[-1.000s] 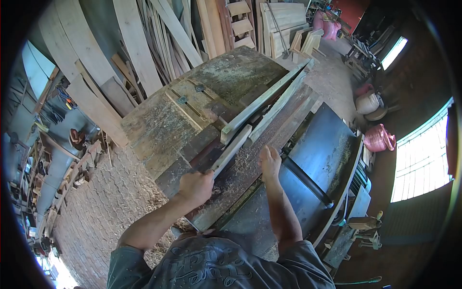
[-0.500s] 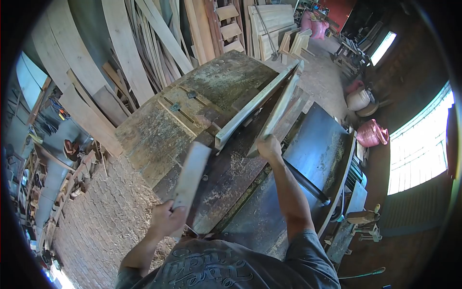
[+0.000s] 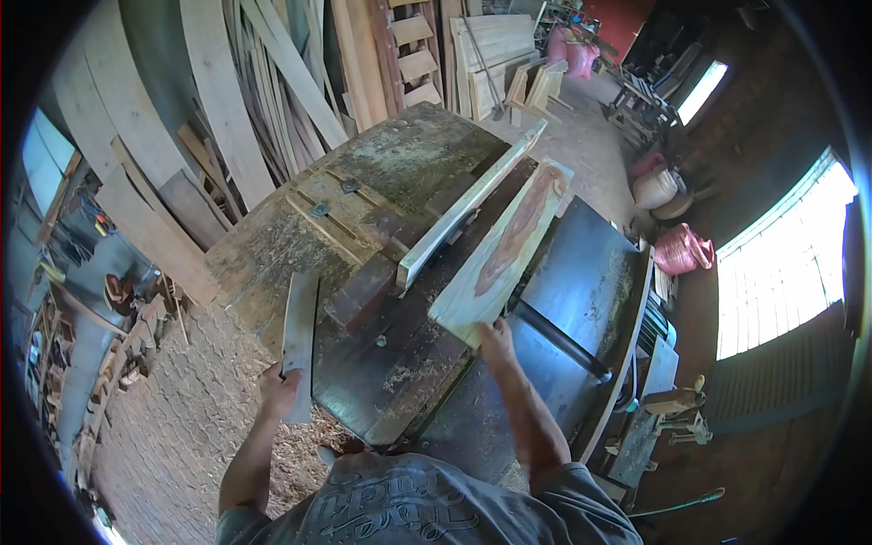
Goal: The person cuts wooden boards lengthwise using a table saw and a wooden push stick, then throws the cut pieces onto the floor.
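My left hand (image 3: 278, 391) is closed on the lower end of a narrow pale wooden strip (image 3: 298, 331), held upright at the near left edge of the machine table (image 3: 391, 409). Closed on the near end of a wider wooden board (image 3: 509, 250) is my right hand (image 3: 496, 345). That board has a brown streak in its grain, and its broad face is turned up. Whether it touches the table cannot be told. Left of it, a long pale board (image 3: 472, 207) stands on edge along the table. Sawdust and shavings lie on the dark surface.
A dark metal tabletop (image 3: 581, 263) with a black bar (image 3: 563, 341) lies to the right. On the left is a worn wooden bench top (image 3: 400, 154) with a slotted wooden piece (image 3: 327, 222). Tall planks (image 3: 222, 91) lean behind. Shavings cover the brick floor (image 3: 173, 409).
My left hand has moved left with the strip, away from the table's middle. My right hand has turned its board from on edge to face up, apart from the standing board.
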A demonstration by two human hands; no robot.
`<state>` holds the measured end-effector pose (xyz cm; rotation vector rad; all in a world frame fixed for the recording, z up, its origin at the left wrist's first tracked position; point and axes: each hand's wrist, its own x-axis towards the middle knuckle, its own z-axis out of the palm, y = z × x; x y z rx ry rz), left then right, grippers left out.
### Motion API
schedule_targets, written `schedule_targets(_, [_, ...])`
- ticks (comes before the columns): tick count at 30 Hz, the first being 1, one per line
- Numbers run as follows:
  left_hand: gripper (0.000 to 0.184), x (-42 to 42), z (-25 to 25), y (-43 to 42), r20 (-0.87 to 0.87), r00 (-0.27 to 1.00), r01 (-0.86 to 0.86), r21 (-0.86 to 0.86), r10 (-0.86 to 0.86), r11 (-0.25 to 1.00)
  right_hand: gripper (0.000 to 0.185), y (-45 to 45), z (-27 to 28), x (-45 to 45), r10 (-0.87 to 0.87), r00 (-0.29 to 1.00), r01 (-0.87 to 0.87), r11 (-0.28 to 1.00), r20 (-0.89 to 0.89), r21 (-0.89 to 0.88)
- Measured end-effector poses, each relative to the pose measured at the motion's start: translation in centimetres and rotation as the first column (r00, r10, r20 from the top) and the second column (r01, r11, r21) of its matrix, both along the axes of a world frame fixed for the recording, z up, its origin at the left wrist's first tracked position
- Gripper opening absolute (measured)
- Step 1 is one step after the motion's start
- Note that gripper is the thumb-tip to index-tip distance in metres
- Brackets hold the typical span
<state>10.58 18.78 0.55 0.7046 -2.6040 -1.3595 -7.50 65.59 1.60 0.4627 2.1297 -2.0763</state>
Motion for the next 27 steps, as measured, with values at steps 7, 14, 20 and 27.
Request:
schedule_targets(7, [0.031,-4.3,6.4,-0.9,0.341,0.93,0.274,-0.387,-0.139,0.88,0.035,-5.6,-4.4,11.0,-0.025,1.0,0.026,0.996,0.01,-0.08])
schedule_targets(14, [0.042,-17.9,15.0,7.4,0.07,0.809,0.586,-0.188,-0.584,0.788,0.047,-8.1,-4.9,13.2,0.021,1.0,-0.022,0.977,0.011,0.214])
schedule_targets(20, [0.04,-24.7,15.9,16.9,0.137,0.729,0.639,-0.487,-0.671,0.595,0.056,-7.5,-2.9,12.9,0.017,0.999,-0.03,0.962,0.048,0.271])
schedule_targets(27, [0.032,-28.2,10.7,18.8,0.089,0.776,0.575,-0.507,-0.625,0.642,0.053,-7.0,-1.1,12.4,0.031,0.989,-0.064,0.969,0.142,0.238])
